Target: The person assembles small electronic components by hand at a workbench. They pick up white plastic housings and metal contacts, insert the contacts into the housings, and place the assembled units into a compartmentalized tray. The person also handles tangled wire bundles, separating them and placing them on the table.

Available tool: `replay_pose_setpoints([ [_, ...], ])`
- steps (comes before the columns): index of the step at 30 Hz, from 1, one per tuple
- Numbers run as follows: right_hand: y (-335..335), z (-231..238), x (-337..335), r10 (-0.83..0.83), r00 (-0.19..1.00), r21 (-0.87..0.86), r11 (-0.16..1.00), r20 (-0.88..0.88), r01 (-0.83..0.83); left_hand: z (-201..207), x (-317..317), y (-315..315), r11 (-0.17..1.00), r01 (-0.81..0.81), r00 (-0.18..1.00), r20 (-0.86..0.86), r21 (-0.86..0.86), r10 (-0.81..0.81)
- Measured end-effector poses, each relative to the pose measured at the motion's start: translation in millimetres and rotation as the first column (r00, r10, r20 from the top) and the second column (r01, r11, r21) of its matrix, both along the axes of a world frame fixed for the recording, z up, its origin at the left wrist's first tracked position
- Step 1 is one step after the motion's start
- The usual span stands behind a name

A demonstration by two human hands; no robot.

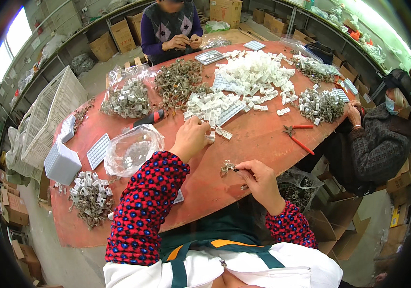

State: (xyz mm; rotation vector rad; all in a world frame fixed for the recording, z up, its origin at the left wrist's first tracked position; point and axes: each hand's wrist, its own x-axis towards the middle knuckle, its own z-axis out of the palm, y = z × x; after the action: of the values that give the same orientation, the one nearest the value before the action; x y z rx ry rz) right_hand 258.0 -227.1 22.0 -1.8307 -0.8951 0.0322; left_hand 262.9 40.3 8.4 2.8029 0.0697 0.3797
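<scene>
My left hand (191,138) reaches to the near edge of a pile of small white plastic housings (204,106). Its fingers are closed round one white housing (211,136), partly hidden by the hand. Nearer to me, my right hand (262,185) pinches a small tangled bunch of greyish wire-like parts (226,167) just above the red tabletop (224,201). A clear plastic bag (133,150) lies beside my left forearm, with a few white pieces inside.
Red-handled pliers (297,138) lie at the right, near a heap of wired housings (318,103). At the left stand stacked white trays (62,164) by another heap (90,197). One co-worker (176,29) handles something small across the table; another (378,139) sits at the right.
</scene>
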Motion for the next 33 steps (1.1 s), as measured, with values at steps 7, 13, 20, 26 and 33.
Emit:
replay_pose_setpoints([
  [7,12.2,-2.5,-6.0,0.140,0.915,0.122,0.987,-0.378,-0.100,19.9,-64.1,5.3,0.985,0.036,0.995,0.099,-0.167,-0.019],
  [13,37.4,-2.5,-20.5,0.200,0.893,0.076,0.980,-0.403,-0.185,20.1,-110.1,12.2,0.973,0.082,0.982,0.186,-0.214,-0.042],
  [20,51.8,8.1,-38.7,0.338,0.832,0.266,0.934,-0.439,-0.239,36.4,-172.7,-32.7,0.731,-0.021,0.984,0.116,-0.682,0.137],
  [26,70.0,16.3,-66.4,0.441,0.878,0.150,0.896,-0.184,-0.418,28.6,-213.7,-47.1,0.612,-0.029,0.972,0.121,-0.790,0.203],
  [33,71.0,25.3,-85.1,0.436,0.890,-0.024,0.896,-0.136,-0.443,4.7,-242.3,-54.6,0.069,0.019,0.973,0.034,-0.997,0.229],
])
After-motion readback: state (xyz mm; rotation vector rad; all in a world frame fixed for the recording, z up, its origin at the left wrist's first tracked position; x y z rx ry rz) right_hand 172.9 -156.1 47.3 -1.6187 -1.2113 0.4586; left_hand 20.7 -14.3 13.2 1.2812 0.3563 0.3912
